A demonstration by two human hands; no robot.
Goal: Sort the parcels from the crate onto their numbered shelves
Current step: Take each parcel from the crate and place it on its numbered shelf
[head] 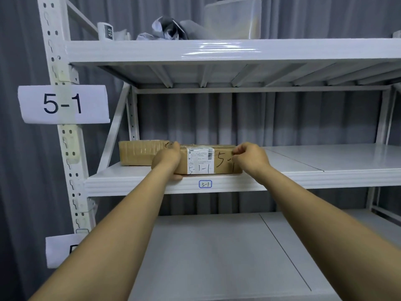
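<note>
Item: flat brown cardboard parcel [201, 161], white label, hand-marked 5-1-1 | Place: on white metal shelf [303, 161], directly above small blue-edged 5-1 tag [205, 184] | Handling: judged stiff, light, tape-slick; take by short ends | Left hand [168, 158]: grips left end | Right hand [249, 158]: pinches right top edge

Both forearms bare, extended forward and upward, converging slightly. Left grip [167, 158]: back of hand toward viewer, fingers curled over top of parcel [200, 161] at its left end, thumb under lower edge. Right grip [251, 158]: fingers bent, tips pinching parcel's upper right edge, wrist straight. Grips level, one at each end of parcel.
</note>
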